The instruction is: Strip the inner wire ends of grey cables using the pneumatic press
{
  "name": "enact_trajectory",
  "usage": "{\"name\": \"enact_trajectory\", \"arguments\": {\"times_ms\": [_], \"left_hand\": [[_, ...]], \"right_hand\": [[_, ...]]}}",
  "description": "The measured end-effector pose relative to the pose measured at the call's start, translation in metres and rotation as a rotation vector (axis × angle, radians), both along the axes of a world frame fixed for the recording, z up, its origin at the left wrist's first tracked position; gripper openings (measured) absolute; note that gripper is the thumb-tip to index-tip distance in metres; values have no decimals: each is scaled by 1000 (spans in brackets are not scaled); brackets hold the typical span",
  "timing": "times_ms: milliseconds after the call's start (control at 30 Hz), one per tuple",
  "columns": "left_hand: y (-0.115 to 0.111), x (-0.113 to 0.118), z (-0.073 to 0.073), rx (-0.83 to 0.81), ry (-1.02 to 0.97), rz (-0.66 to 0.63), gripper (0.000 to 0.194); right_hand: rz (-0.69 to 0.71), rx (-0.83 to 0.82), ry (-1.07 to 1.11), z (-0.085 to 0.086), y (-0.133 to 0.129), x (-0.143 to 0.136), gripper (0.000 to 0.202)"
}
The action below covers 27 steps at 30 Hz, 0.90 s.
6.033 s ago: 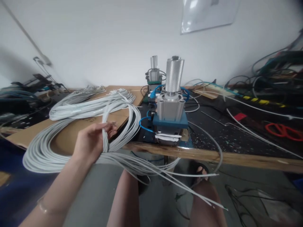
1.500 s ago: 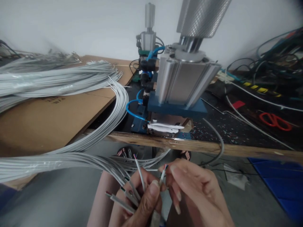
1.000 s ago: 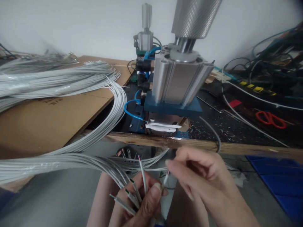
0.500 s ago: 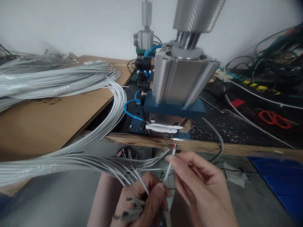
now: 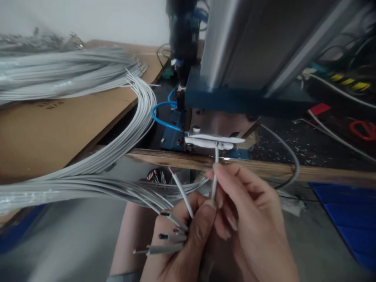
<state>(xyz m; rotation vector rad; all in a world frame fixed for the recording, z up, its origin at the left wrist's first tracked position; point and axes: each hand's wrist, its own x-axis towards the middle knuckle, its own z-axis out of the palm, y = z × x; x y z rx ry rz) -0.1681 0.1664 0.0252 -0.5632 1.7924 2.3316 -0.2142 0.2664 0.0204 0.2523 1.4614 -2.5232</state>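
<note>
My right hand [image 5: 246, 207] pinches a thin white cable [image 5: 216, 156] near its end. The cable's tip, with fine coloured wires, meets the gap between two white strips [image 5: 210, 143] on the front of a pneumatic press [image 5: 243, 94]; whether it is inside cannot be made out. My left hand [image 5: 185, 235] is closed around several cables [image 5: 167, 248], whose cut ends poke out to the left, some showing coloured cores. Its thumb also presses on the lower part of the cable that the right hand holds. Both hands are in front of the bench edge.
Long bundles of grey-white cable [image 5: 126, 145] curve from the left over a cardboard sheet [image 5: 73, 129]. A wooden bench edge [image 5: 164, 158] runs below the press. A blue air hose [image 5: 160, 117] loops on its left. Orange-handled scissors [image 5: 362, 129] and small scraps lie at right.
The view has moved closer to the press. My right hand has brought the cable tip from below the bench edge up to the white strips. My left hand followed, still gripping its cables.
</note>
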Motion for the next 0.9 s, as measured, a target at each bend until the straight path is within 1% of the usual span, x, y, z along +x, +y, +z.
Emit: {"name": "enact_trajectory", "arguments": {"times_ms": [100,200,300,433,500,567,633,700,800,900], "left_hand": [[-2,0,1,-35,-84,-13,54],[-2,-2,2,-12,-167,4,48],[0,-6,3,33,-158,0,48],[3,-12,3,143,-153,-62,52],[4,-15,3,197,-173,-75,49],[5,-17,2,215,-164,-71,46],[6,-19,2,212,-127,-64,44],[7,-20,1,218,-81,-65,43],[10,-19,2,278,-102,-41,43],[10,-17,1,357,-127,-30,46]], "right_hand": [[-56,51,-46,3,0,-4,23],[-52,10,-41,5,0,-6,29],[-52,-44,-38,5,-1,-7,26],[-87,-29,-65,4,-3,-9,24],[-117,-14,-76,6,-4,-10,23],[-128,-4,-86,7,-5,-11,23],[-125,-4,-99,7,-4,-11,25],[-89,-3,-93,6,-2,-11,25],[-23,3,-64,4,3,-12,24],[-12,15,-56,2,6,-13,24]]}}
